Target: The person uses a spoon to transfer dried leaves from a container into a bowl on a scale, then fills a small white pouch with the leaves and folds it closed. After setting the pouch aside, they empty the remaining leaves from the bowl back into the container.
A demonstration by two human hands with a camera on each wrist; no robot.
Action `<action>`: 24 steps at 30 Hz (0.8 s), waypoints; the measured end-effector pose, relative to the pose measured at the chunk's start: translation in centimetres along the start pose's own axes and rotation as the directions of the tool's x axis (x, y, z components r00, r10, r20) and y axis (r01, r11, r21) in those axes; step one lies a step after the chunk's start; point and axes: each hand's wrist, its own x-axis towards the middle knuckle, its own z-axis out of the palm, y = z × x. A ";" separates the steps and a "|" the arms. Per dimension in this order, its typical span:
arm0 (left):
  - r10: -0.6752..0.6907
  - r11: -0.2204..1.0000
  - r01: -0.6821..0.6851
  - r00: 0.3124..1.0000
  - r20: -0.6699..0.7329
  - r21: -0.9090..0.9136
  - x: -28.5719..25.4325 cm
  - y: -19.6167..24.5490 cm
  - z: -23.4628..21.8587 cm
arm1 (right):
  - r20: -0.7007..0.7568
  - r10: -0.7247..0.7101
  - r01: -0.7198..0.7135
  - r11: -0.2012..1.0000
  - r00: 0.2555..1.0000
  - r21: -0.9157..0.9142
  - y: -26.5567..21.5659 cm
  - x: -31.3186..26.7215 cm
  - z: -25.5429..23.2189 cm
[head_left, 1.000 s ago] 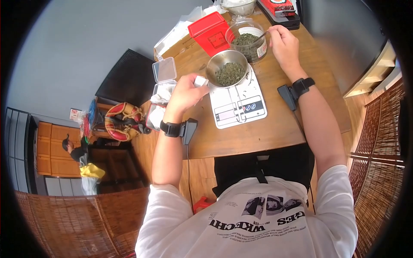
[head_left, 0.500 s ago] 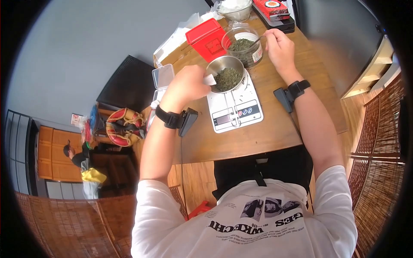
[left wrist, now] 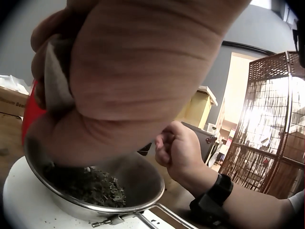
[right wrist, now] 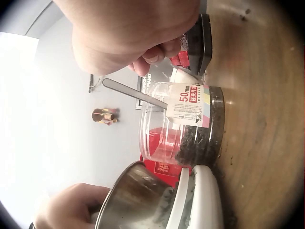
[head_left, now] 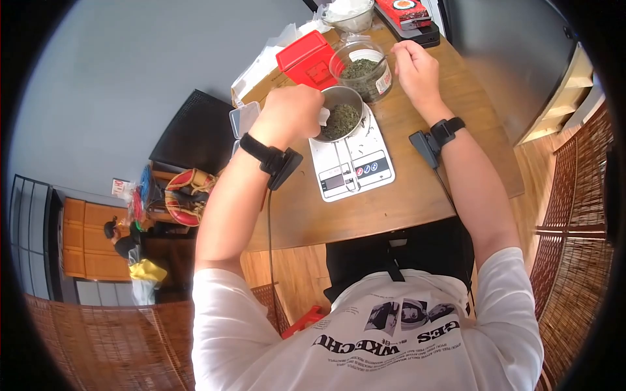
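Observation:
A small white pouch (left wrist: 58,78), much like a paper tea bag, is pinched in my left hand (head_left: 291,111). That hand dips over the left rim of a steel camping pan (head_left: 355,99) with folding wire handles, its fingers partly hidden. Dried green leaves (head_left: 342,121) fill the pan's bottom, and the pan sits on a white kitchen scale (head_left: 378,144). Beside a clear jar (head_left: 372,94) of the same leaves hovers my right hand (head_left: 419,73), fingers loosely curled. A metal spoon (right wrist: 131,93) leans out of the jar, its handle end apart from those fingers.
A red box (head_left: 308,60) stands left of the jar. Behind are a glass bowl (head_left: 355,25) with white contents and a red packet (head_left: 405,13) on a black device. A clear lidded case (head_left: 244,122) sits at the table's left. Another person (head_left: 124,241) is in the background.
My left hand has moved with the white pouch from beside the pan to over its rim, turning palm down. The right hand stays by the jar, shifting little.

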 end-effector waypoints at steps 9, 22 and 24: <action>0.082 0.994 -0.087 0.994 0.074 0.063 2.8 -0.5 -0.8 | 0.007 -0.014 0.014 0.999 1.000 -0.038 -0.4 -0.1 -0.2; 0.107 0.983 -0.137 0.970 0.219 0.124 5.6 0.0 -0.5 | -0.041 -0.181 0.176 0.980 0.983 -0.095 -1.4 -0.9 -0.3; 0.114 0.984 -0.146 0.958 0.263 0.106 4.8 1.1 -2.1 | -0.006 -0.105 0.105 0.992 0.994 -0.067 -1.9 -1.2 -0.3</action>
